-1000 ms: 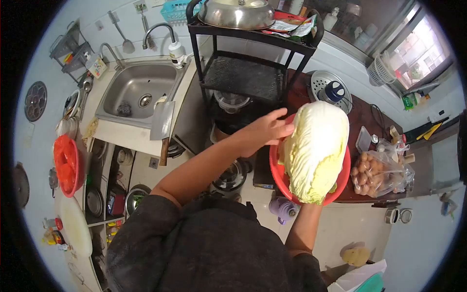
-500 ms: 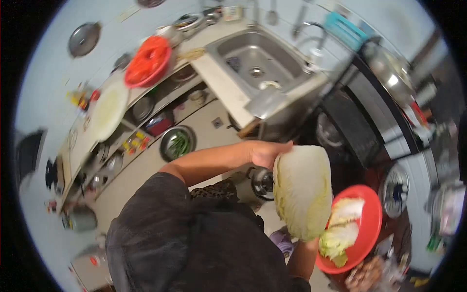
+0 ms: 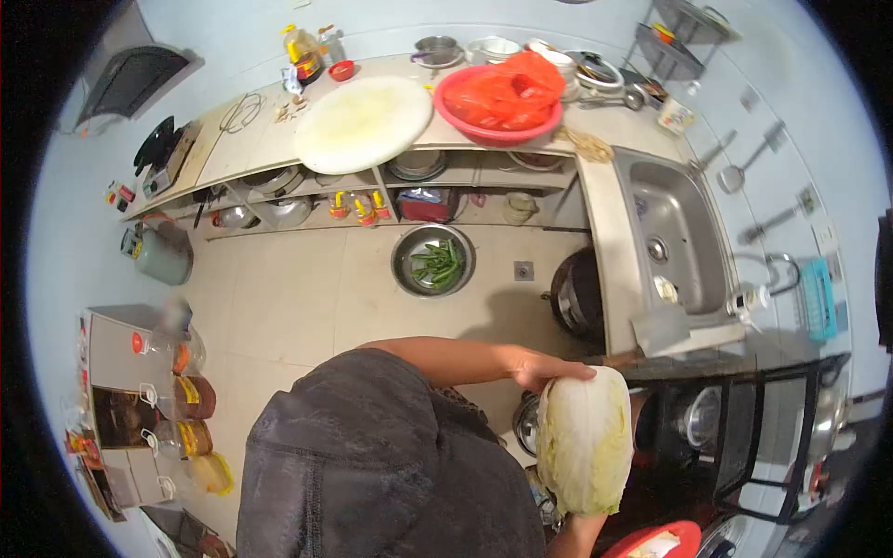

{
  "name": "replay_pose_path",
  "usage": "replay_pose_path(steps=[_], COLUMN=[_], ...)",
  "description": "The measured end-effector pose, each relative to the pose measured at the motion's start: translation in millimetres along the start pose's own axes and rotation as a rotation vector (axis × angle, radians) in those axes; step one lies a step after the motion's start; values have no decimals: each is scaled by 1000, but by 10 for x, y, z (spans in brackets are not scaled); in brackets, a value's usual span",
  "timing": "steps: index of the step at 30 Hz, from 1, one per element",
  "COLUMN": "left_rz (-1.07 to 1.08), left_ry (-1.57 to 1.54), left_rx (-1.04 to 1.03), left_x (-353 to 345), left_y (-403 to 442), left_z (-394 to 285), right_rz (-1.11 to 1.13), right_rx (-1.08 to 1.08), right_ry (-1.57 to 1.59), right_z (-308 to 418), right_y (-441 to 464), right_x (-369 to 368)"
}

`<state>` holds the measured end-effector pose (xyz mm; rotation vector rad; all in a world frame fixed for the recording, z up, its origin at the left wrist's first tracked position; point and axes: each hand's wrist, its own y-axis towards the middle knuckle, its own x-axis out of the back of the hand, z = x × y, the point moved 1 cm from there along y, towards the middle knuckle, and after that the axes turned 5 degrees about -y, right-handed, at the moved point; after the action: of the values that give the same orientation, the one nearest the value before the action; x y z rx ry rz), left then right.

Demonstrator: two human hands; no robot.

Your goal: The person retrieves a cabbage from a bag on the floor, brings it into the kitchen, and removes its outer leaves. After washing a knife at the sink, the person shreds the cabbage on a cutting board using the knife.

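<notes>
Against left fingers [image 3: 569,371] | cabbage [image 3: 586,446]: pale end touching | leafy end apart

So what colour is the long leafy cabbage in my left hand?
The cabbage is whitish with pale yellow-green edges, best seen in the head view.

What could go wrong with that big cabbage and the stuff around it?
The napa cabbage looks bulky, so it might slip and fall if the left hand loosens. The cleaver lies at the end of the sink counter, close to the cabbage, with its handle poking past the edge; a bump might knock it down. The metal bowl of green vegetables sits on the floor, where someone could trip over it.
</notes>
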<state>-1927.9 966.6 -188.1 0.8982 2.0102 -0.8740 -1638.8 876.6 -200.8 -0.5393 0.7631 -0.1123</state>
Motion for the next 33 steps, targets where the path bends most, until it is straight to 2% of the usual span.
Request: replay_pose_path(steps=[3, 6, 8, 9, 10, 12, 13, 15, 16, 17, 25, 27, 30, 33], left_rz=[-3, -107, -371, -335, -203, -336, -379, -479, -530, -584, -751, -732, -905, -899], left_ry=[-65, -130, -179, -246, -230, -249, -204, -200, -187, -171, -344, -347, -360, -345], left_rx=[-140, -335, -412, -464, -621, -777, -832, -926, -987, -1048, -1187, -1236, -1247, -1172], left_x=[394, 859, 1115, 1307, 1355, 1563, 1601, 1768, 1792, 1842, 2246, 2309, 2383, 2746], left_y=[-685, -1562, -2128, -2363, -2658, -3139, -3380, -3736, -3883, -4007, -4846, -4969, -5132, -5389], left_z=[-238, -469, -627, -680, -777, -914, -981, -1114, -1189, -1263, -1647, -1722, -1907, -2106], right_rz=[73, 174, 283, 361, 464, 654, 442, 595, 494, 562, 1054, 1032, 982, 964], right_rx=[-48, -137, -216, -262, -318, -435, -398, -587, -629, -664, -1066, -1072, -1052, -1007], right_ry=[-56, -104, -132, -143, -152, -174, -335, -228, -227, -218, -101, -125, -152, -139], right_z=[-392, -890, -1224, -1367, -1515, -1798, -1888, -2173, -2268, -2397, -3180, -3328, -3622, -3870], right_y=[316, 696, 1003, 1164, 1311, 1507, 1457, 1644, 1571, 1654, 2182, 2248, 2422, 2607], right_x=[-665, -1433, -1995, -2289, -2602, -3176, -3558, -4123, -4483, -4676, -5871, -6080, -6289, -6464])
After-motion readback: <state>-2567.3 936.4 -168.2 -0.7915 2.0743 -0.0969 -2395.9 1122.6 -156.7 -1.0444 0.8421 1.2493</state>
